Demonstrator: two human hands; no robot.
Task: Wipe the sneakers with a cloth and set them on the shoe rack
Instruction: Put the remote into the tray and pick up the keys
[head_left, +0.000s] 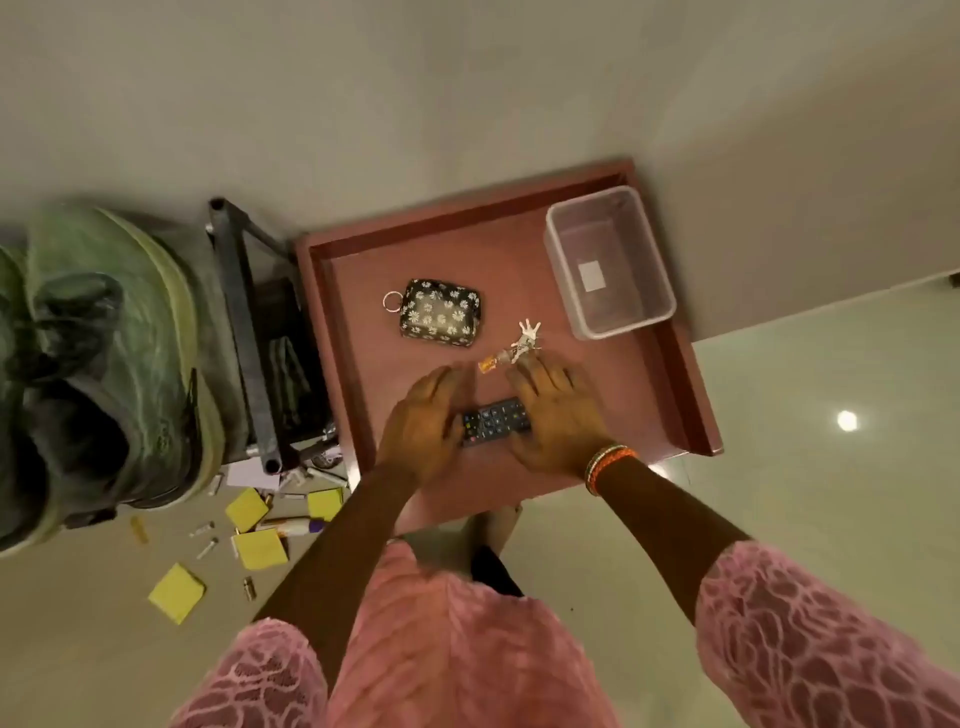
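No sneaker and no cloth is in view. My left hand (426, 421) and my right hand (556, 415) lie flat, fingers straight, on a reddish rimmed table top (332, 332). Between them lies a black remote control (493, 421), with each hand against one of its ends. Neither hand holds anything. A dark metal rack (249, 322) stands just left of the table; what is on its shelves is too dark to tell.
On the table are a daisy-print pouch (439, 312), a small keychain (519, 345) and a clear plastic container (608, 260). Green and dark bags (104, 338) are heaped at the left. Yellow note pads (260, 548) and small items litter the floor.
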